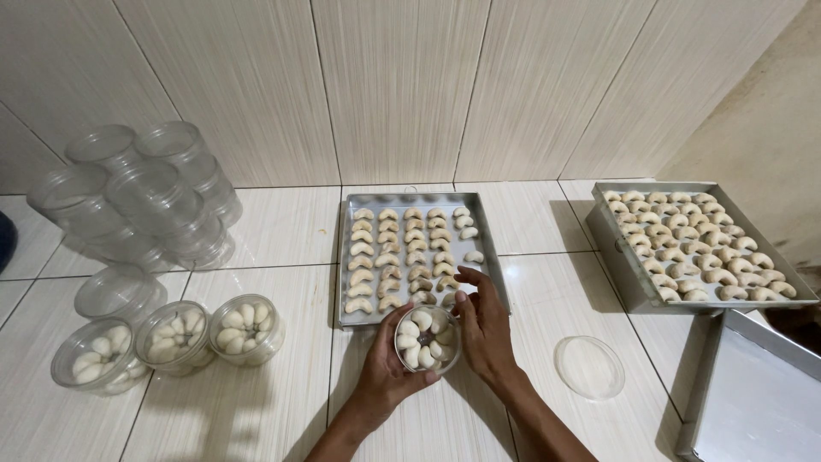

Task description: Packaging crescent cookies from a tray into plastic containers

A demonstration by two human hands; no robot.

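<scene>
Left hand [383, 364] cups clear jar [427, 339] of crescent cookies; right hand [483, 325] grips its rim; baking tray [490, 257] just beyond fingers.

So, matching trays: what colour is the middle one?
Silvery grey metal tray, in the head view.

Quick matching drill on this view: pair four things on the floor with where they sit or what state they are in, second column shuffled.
Things:
1. round jar
2. loose clear lid
3. middle tray
4. stack of empty jars

Places or states:
A. far left, by the wall
B. lying flat, right of the right hand
C. cupped by the left hand, filled with crescent cookies
D. straight ahead, partly filled with rows of cookies

Pairs: 1-C, 2-B, 3-D, 4-A
</scene>
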